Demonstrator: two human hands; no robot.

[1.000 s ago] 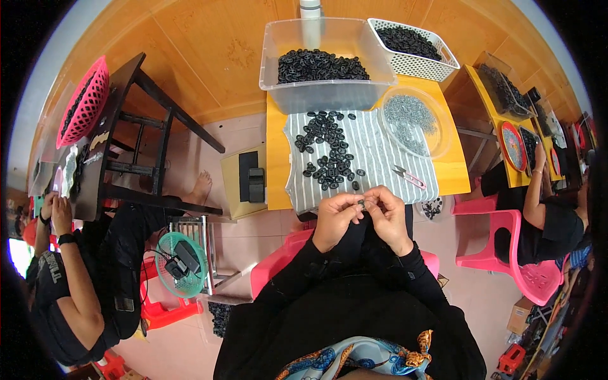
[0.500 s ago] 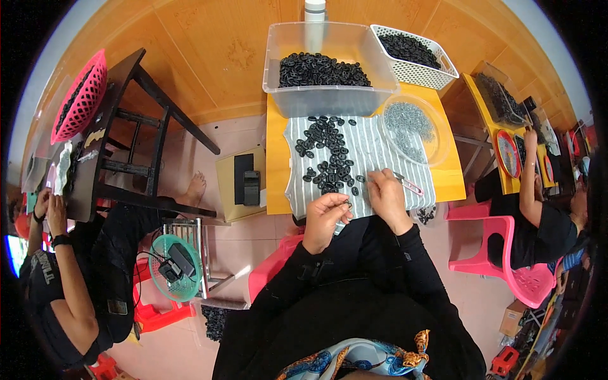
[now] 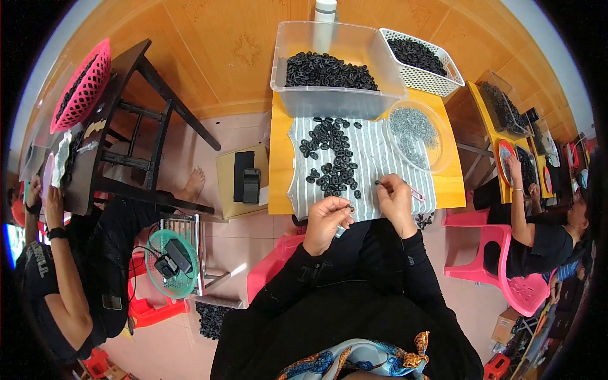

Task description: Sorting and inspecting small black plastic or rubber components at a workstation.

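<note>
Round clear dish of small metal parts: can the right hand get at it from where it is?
Probably yes: the round clear dish sits open just beyond the right hand, with only bare striped cloth between.

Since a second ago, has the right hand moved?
Yes. The right hand has parted from the left hand and gone right along the striped cloth.

Tan cardboard box (image 3: 235,183) on floor left of the tabletop (image 3: 278,158), black device on top. Small brown carton (image 3: 505,325) on floor, lower right. No signs or screens readable.
</note>
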